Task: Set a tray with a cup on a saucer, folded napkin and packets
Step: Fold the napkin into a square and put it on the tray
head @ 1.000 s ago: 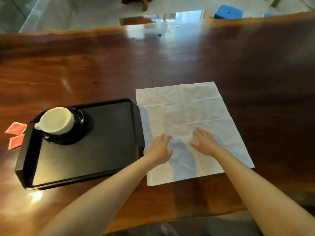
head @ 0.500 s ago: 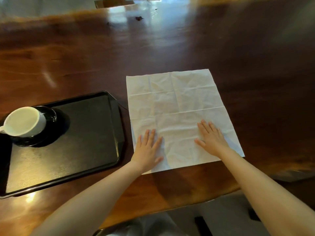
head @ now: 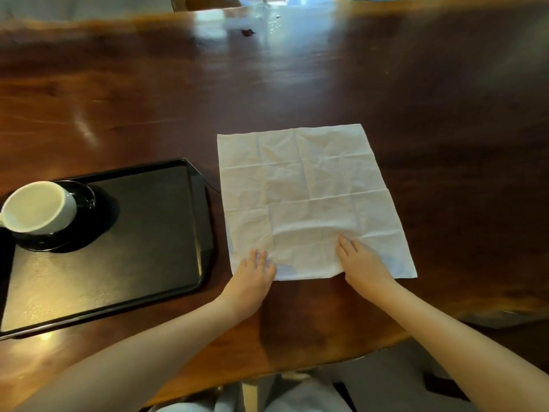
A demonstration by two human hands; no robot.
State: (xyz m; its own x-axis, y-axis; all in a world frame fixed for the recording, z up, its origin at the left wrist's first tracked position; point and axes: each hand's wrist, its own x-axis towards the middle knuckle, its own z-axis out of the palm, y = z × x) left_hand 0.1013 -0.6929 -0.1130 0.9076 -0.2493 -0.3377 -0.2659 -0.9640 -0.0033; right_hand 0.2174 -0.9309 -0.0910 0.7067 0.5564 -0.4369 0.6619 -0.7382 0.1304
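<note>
Head view: left hand [head: 254, 273] and right hand [head: 361, 263] palms-down, fingers extended, pressing near edge of unfolded napkin [head: 303, 185]; spread on table [head: 297, 84] beside tray [head: 205, 221], long axis pointing away.

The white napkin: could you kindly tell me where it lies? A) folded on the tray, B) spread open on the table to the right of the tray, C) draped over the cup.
B: the napkin lies unfolded on the wooden table, beside the black tray.
</note>
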